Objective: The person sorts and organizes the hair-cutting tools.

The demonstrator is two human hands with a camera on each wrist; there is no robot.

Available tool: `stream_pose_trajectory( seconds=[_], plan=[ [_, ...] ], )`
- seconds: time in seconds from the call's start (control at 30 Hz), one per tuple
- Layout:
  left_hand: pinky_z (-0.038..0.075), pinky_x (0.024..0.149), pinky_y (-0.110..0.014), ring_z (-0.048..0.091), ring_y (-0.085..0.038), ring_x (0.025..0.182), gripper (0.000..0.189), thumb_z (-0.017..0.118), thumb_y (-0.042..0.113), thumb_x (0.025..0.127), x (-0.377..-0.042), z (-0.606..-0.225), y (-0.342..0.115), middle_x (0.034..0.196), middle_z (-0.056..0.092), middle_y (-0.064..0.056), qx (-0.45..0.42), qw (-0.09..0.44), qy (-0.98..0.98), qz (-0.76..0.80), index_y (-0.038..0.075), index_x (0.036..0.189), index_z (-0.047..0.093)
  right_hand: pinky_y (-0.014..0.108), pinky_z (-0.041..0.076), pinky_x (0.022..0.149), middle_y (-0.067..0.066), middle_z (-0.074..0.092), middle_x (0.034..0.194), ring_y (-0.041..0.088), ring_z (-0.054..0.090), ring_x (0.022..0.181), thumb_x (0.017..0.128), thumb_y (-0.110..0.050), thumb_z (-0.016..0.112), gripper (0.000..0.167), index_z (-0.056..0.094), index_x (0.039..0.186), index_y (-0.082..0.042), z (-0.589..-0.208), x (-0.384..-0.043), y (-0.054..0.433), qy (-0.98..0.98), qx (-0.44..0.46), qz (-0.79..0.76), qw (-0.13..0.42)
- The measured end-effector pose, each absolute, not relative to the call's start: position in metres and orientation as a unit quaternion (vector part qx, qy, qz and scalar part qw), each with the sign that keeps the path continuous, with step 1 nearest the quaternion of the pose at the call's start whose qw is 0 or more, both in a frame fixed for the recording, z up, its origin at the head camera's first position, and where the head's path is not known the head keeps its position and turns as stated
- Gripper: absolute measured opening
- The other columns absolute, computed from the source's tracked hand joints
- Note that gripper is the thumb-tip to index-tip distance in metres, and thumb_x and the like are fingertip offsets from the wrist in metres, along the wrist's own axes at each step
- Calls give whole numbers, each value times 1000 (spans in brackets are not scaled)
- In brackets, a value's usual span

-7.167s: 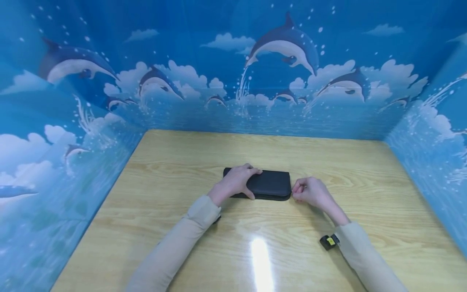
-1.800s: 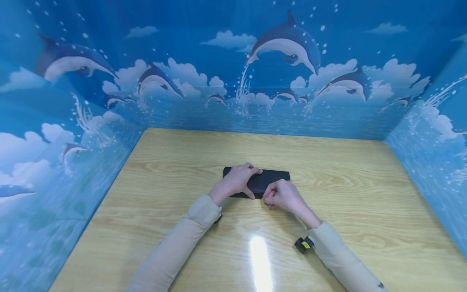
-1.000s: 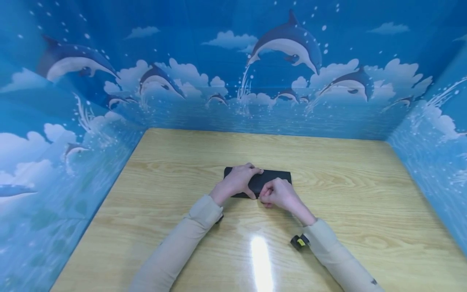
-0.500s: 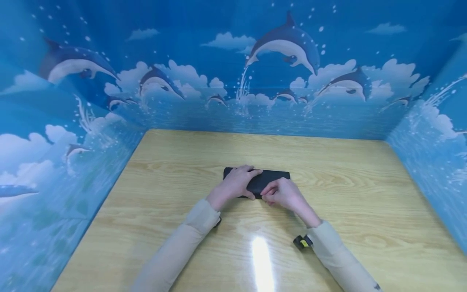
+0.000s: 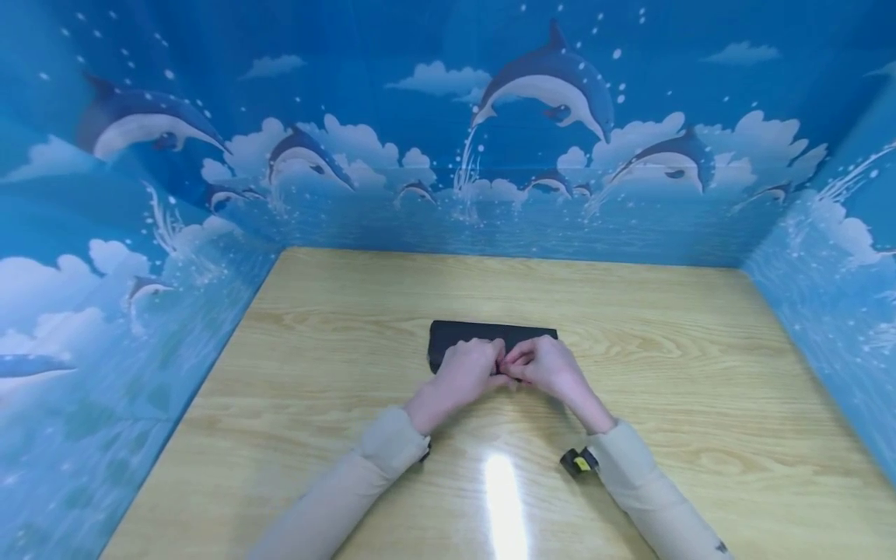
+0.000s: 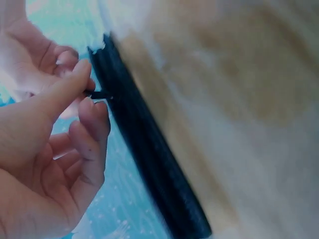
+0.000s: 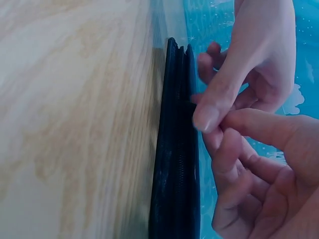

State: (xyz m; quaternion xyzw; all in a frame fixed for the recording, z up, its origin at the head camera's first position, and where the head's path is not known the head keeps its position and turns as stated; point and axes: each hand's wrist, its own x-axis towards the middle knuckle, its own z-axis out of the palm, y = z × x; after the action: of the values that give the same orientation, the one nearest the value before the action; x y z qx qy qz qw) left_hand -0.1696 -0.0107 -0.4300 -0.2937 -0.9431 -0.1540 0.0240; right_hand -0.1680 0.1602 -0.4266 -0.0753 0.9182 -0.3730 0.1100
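A black zippered wallet [image 5: 448, 336] lies on the table, its zip edge facing me. Both hands meet at this near edge. In the left wrist view a small dark zipper pull [image 6: 100, 94] sticks out from the zip, and the thumb and forefinger of my left hand [image 6: 55, 149] are around it. My right hand [image 5: 553, 369] has its fingers curled, thumb and forefinger pinching at the pull's outer end, against the left fingertips. In the right wrist view the left thumb [image 7: 207, 117] covers most of the pull. The zip teeth [image 7: 180, 169] show along the edge.
The wood-grain table [image 5: 350, 311] is enclosed by blue curtains [image 5: 420, 210] printed with dolphins. A bright light reflection [image 5: 502, 498] lies on the near tabletop. A small black wrist camera [image 5: 579, 462] hangs below the right sleeve.
The right hand has moved left along the zip edge from the wallet's right corner. In the last half second the left hand came off the wallet's top to the right hand's fingertips.
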Motion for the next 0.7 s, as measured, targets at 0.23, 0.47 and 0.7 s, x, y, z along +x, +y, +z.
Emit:
stream_pose_trajectory(
  seconds=[0.23, 0.47, 0.7],
  plan=[
    [32, 42, -16, 41, -4, 52, 23, 81, 26, 88, -171, -432, -2, 60, 49, 8, -265, 15, -947, -178, 13, 78, 65, 26, 54, 60, 2, 75, 84, 10, 66, 67, 91, -9, 74, 4, 78, 93, -8, -430, -169, 163, 912, -105, -385, 98],
    [47, 53, -16, 58, -4, 59, 15, 80, 21, 89, -173, -424, -5, 69, 67, 5, -239, -18, -953, -183, 12, 79, 74, 29, 56, 65, 0, 73, 90, 12, 69, 77, 92, -14, 76, 5, 74, 96, -12, -428, -167, 168, 903, -110, -406, 87],
    [56, 65, -24, 70, -11, 75, 11, 85, 21, 83, -172, -420, -14, 84, 76, 4, -219, -44, -961, -160, 14, 87, 77, 53, 49, 98, 12, 69, 120, 35, 62, 113, 82, -17, 86, 35, 71, 112, -11, -428, -170, 192, 938, -158, -308, 1]
  ],
)
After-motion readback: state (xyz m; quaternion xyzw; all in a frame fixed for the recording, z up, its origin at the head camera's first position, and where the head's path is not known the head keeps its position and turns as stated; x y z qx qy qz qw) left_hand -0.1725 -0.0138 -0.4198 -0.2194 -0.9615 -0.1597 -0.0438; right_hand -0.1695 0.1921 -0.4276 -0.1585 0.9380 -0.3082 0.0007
